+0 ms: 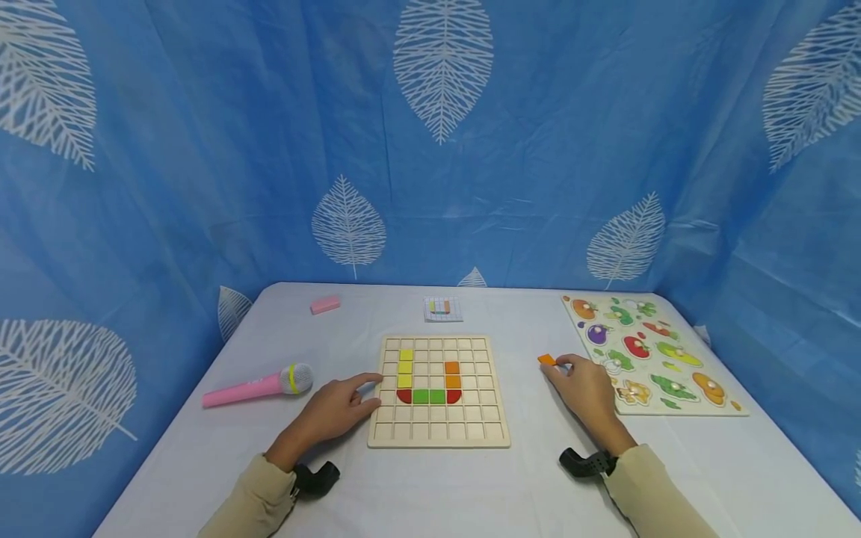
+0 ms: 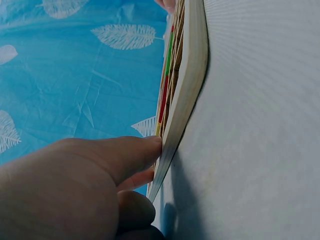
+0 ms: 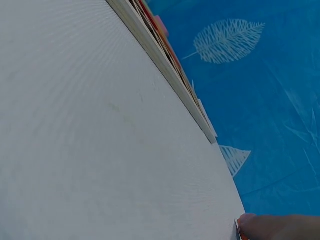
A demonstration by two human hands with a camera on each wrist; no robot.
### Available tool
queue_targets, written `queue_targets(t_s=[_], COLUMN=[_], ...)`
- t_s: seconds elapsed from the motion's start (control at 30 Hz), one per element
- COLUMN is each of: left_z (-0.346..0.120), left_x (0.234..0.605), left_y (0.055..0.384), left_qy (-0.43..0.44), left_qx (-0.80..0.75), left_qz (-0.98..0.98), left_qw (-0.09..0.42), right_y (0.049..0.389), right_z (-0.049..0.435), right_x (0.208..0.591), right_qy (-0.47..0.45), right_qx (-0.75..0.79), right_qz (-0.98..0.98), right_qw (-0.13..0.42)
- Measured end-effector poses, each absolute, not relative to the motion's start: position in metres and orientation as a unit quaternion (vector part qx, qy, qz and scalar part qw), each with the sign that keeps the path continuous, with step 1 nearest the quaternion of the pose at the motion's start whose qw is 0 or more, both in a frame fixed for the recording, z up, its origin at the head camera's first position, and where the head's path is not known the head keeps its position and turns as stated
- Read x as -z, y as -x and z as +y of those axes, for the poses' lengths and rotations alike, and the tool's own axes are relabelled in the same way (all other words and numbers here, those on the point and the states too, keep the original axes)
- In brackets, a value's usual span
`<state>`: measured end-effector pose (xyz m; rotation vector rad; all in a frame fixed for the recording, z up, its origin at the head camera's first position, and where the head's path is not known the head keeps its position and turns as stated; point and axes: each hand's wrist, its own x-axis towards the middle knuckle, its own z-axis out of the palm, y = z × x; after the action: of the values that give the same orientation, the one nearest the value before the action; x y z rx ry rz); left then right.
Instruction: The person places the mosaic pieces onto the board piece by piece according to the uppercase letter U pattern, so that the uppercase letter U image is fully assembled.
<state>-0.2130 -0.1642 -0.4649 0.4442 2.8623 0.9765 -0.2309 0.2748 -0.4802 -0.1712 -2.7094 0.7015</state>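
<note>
A wooden grid board (image 1: 439, 433) lies mid-table. It carries yellow tiles (image 1: 406, 368) in a column, orange tiles (image 1: 453, 374) in a shorter column, and green tiles (image 1: 429, 397) between red rounded tiles (image 1: 404, 396). My left hand (image 1: 336, 407) touches the board's left edge with thumb and forefinger; in the left wrist view the thumb (image 2: 135, 152) meets the rim. To the right of the board, my right hand (image 1: 584, 388) pinches an orange tile (image 1: 547, 359) over the table. Only a sliver of that tile shows in the right wrist view, beside a fingertip (image 3: 250, 225).
A small pattern card (image 1: 442, 309) lies behind the board, and a pink block (image 1: 326, 304) at the back left. A pink toy microphone (image 1: 258, 385) is left of my left hand. A vegetable puzzle board (image 1: 655, 355) lies right, close to my right hand.
</note>
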Motion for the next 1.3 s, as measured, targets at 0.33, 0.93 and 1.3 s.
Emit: queue_targets(t_s=[0.33, 0.93, 1.3], left_z=[-0.167, -0.166, -0.165], left_x=[0.464, 0.465, 0.464], left_y=[0.213, 0.214, 0.214], left_qy=[-0.143, -0.154, -0.151], left_qx=[-0.317, -0.324, -0.321], left_qz=[0.937, 0.932, 0.934], left_qw=[0.042, 0.046, 0.048], right_y=[0.233, 0.241, 0.253], right_z=[0.269, 0.253, 0.213], right_x=[0.478, 0.474, 0.469], right_qy=[0.066, 0.013, -0.070], right_qx=[-0.247, -0.298, -0.321], right_qz=[-0.951, -0.938, -0.936], right_qw=[0.174, 0.174, 0.127])
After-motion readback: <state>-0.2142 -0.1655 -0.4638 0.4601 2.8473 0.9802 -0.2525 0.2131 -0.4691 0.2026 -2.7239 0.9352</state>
